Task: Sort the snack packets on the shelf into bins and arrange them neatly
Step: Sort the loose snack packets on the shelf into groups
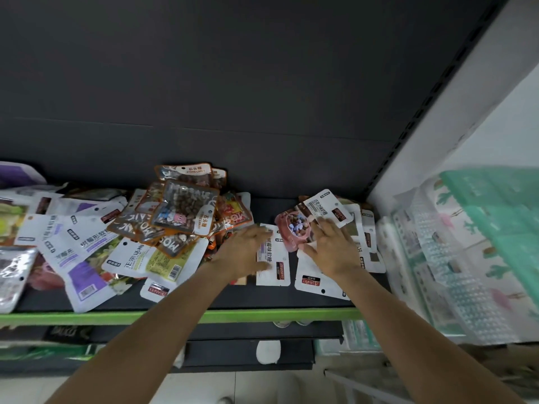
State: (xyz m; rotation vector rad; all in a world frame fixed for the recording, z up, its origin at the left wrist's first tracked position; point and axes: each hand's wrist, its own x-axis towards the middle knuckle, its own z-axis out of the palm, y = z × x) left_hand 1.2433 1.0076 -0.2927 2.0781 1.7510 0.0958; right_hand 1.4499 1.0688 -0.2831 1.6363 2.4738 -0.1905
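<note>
Head view, shelf [262,298] with green front edge, read from left to right. Far left of my hands lies a loose heap of white packets [84,246], overlapping at all angles and still unsorted. Just left of and beyond my left hand rises a mound of orange packets [180,208], stacked on one another and tilted; I judge these to be one kind gathered roughly together. No bin is in view, so where the packets are meant to go cannot be told.

My left hand [245,252] lies flat, fingers spread, on a white pouch [274,258]; its palm covers the pouch's left edge. It is not clenched; it seems to press or slide the pouch rather than grip it, probably to square it beside its neighbours. Between my hands sits a pink packet [294,231] with a window of brown and blue sweets, resting on the white ones.

My right hand [332,252] is likewise open, fingers splayed over a small white stack [350,223] at the shelf's right end; whether any finger is hooked under an edge I cannot tell. I judge this stack to be the sorted group, laid flat and kept apart from the heaps. Right of my hands, off the shelf, blurred green-and-white goods [481,228] stand.
</note>
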